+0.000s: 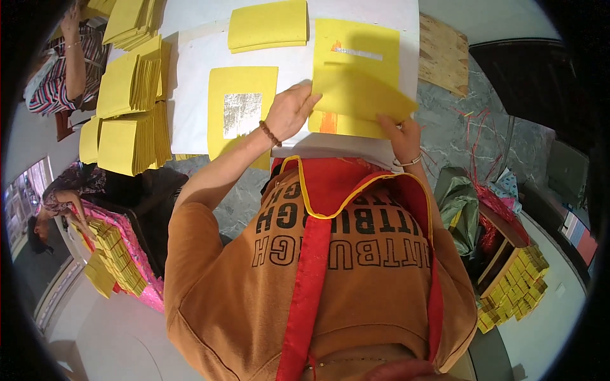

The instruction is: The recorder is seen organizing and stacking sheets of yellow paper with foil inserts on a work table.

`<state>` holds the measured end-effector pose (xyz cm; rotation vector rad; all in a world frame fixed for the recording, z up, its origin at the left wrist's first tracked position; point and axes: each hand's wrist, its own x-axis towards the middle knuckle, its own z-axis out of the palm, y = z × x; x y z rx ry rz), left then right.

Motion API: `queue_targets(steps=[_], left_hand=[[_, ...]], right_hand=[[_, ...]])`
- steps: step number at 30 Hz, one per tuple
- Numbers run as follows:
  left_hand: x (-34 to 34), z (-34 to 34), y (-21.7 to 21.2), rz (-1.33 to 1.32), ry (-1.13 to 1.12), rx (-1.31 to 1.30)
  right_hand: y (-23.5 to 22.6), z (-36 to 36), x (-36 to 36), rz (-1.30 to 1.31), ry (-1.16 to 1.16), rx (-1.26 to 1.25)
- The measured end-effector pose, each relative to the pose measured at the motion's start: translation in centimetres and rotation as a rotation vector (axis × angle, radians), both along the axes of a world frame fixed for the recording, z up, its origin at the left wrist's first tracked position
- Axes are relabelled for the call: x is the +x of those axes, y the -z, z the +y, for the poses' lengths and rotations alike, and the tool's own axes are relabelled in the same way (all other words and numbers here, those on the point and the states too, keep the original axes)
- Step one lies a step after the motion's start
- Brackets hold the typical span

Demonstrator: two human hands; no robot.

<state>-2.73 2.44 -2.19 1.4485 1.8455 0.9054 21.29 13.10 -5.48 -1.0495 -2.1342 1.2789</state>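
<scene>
A yellow paper sheet point(356, 95) lies in front of me over another yellow sheet point(387, 38) that bears a silver strip and orange marks. My right hand point(404, 138) grips the upper sheet at its near right corner, thumb on top, and that corner is raised a little. At the left edge, my left hand point(292, 111) holds the paper between thumb and fingers; part of its grip is hidden. Beside my left hand is a yellow sheet with a silver foil-like patch point(243, 115), partly under my forearm.
A yellow paper stack point(268, 25) sits farther back on the white table point(190, 82). Several piles of folded yellow paper point(130, 86) line its left side. Two other people are at the left. Red strings point(473, 136) and more yellow bundles point(515, 289) are at the right.
</scene>
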Motion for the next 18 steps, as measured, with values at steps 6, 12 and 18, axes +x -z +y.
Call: queue_targets(steps=[6, 12, 18], left_hand=[[-0.5, 1.7, 1.8, -0.346, -0.186, -0.206], [-0.1, 2.0, 3.0, -0.474, -0.278, -0.105], [0.0, 2.2, 2.2, -0.409, -0.291, -0.142]], right_hand=[[-0.4, 1.4, -2.2, 0.339, 0.25, -0.335], [0.2, 1.7, -2.2, 0.204, 0.272, -0.236], [0.6, 1.7, -2.4, 0.087, 0.282, -0.176]])
